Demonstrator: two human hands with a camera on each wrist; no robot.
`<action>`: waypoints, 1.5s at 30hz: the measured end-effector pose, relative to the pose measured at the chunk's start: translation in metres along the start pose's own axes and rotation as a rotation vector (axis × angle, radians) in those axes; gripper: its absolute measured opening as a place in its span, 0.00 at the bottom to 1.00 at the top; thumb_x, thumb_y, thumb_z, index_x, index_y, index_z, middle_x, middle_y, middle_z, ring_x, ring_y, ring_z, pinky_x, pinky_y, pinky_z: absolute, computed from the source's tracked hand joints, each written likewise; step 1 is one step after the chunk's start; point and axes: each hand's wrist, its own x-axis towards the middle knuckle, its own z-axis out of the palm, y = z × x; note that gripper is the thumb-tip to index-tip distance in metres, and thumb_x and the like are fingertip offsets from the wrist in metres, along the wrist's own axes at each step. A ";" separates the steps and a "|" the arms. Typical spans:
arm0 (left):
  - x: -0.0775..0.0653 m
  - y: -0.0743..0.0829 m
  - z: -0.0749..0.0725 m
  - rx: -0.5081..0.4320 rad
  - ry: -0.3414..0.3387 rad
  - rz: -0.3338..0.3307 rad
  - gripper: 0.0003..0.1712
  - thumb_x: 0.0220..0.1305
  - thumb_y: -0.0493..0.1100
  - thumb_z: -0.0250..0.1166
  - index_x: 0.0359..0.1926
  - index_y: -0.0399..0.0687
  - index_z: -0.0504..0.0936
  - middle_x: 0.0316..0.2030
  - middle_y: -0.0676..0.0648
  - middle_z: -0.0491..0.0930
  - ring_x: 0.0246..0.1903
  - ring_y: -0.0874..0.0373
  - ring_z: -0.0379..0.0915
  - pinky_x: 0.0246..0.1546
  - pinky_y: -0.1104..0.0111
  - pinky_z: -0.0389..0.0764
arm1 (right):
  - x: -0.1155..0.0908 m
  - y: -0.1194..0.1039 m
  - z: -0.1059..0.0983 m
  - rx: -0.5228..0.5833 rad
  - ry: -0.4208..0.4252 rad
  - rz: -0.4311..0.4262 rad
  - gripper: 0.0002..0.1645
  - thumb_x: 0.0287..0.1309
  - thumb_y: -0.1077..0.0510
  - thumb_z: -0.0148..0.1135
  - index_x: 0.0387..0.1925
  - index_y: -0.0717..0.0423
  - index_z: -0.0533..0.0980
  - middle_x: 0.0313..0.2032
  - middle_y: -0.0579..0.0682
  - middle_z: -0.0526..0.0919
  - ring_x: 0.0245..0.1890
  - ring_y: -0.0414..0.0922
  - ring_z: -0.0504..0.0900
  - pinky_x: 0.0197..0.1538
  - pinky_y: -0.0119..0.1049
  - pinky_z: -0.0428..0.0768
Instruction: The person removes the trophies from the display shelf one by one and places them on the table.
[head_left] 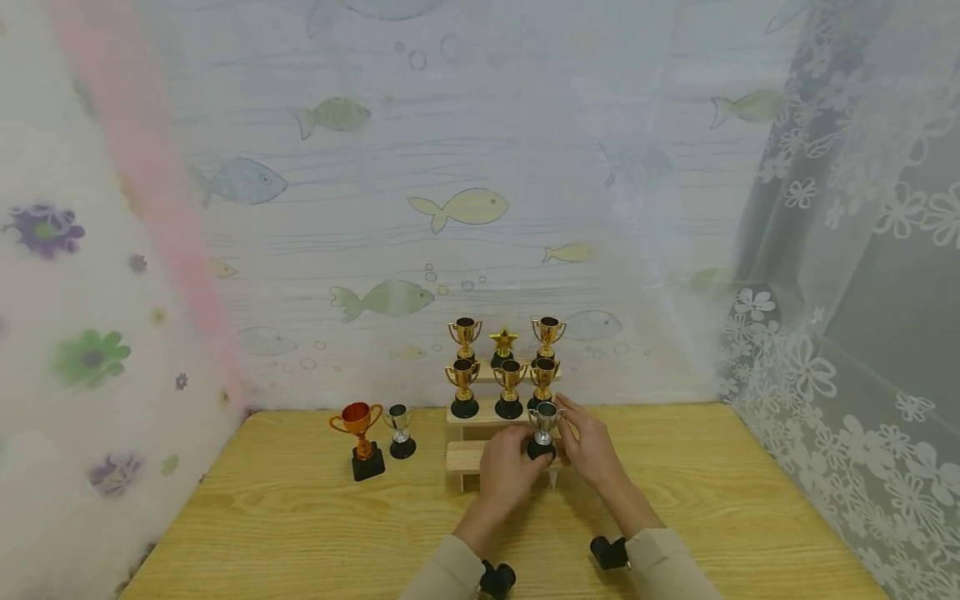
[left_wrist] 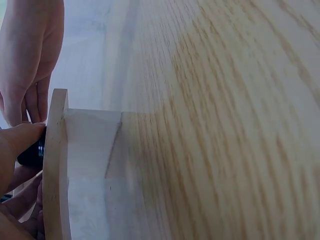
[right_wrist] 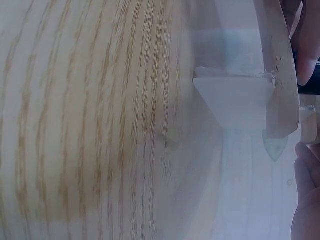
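Note:
A small silver trophy cup [head_left: 545, 417] with a black base is at the right end of the lowest step of a wooden tiered stand [head_left: 463, 457]. My left hand [head_left: 504, 468] holds it by the base, thumb in front; the left wrist view shows the thumb against the black base [left_wrist: 33, 155]. My right hand [head_left: 594, 450] is just right of the cup, fingers extended beside it; whether they touch it I cannot tell. Several gold trophy cups [head_left: 510, 379] stand on the middle step. Two more gold cups flank a gold star trophy [head_left: 503, 342] on the top step.
Left of the stand, an orange-bronze trophy cup [head_left: 363, 442] and another silver trophy cup [head_left: 401, 433] stand on the wood-grain table [head_left: 300, 533]. A fish-print curtain [head_left: 465, 167] hangs behind the table, with a lacy white curtain [head_left: 862, 400] on the right.

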 end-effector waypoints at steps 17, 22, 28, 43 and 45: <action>-0.002 0.001 -0.017 -0.130 -0.044 0.037 0.13 0.55 0.42 0.80 0.41 0.47 0.89 0.40 0.50 0.88 0.42 0.56 0.83 0.42 0.64 0.82 | 0.002 0.000 0.000 -0.007 0.000 -0.024 0.22 0.75 0.63 0.55 0.62 0.74 0.74 0.66 0.65 0.74 0.65 0.64 0.73 0.64 0.59 0.72; -0.004 -0.002 -0.022 -0.158 -0.059 0.038 0.13 0.55 0.40 0.80 0.41 0.43 0.89 0.40 0.48 0.87 0.41 0.55 0.83 0.39 0.67 0.81 | 0.000 -0.001 0.000 -0.005 -0.007 -0.005 0.23 0.76 0.62 0.54 0.63 0.74 0.73 0.68 0.64 0.73 0.66 0.64 0.72 0.64 0.60 0.72; -0.008 -0.005 -0.024 -0.172 -0.061 0.027 0.14 0.55 0.41 0.80 0.42 0.42 0.88 0.40 0.47 0.87 0.39 0.56 0.83 0.36 0.68 0.82 | -0.002 0.001 0.001 -0.010 0.004 -0.010 0.23 0.77 0.61 0.54 0.63 0.73 0.73 0.67 0.63 0.73 0.66 0.64 0.73 0.63 0.59 0.73; -0.013 -0.007 -0.032 -0.197 -0.070 -0.012 0.14 0.56 0.39 0.79 0.43 0.42 0.88 0.39 0.47 0.87 0.37 0.58 0.82 0.35 0.70 0.80 | -0.002 0.002 0.002 -0.003 0.000 -0.016 0.22 0.76 0.61 0.54 0.63 0.74 0.74 0.67 0.64 0.73 0.66 0.64 0.73 0.63 0.60 0.73; -0.013 -0.007 -0.033 -0.191 -0.068 -0.011 0.14 0.55 0.39 0.79 0.42 0.41 0.88 0.39 0.47 0.87 0.37 0.58 0.82 0.35 0.69 0.80 | -0.002 0.002 0.002 -0.003 0.003 -0.021 0.22 0.76 0.61 0.54 0.63 0.74 0.74 0.67 0.64 0.74 0.66 0.64 0.73 0.63 0.60 0.73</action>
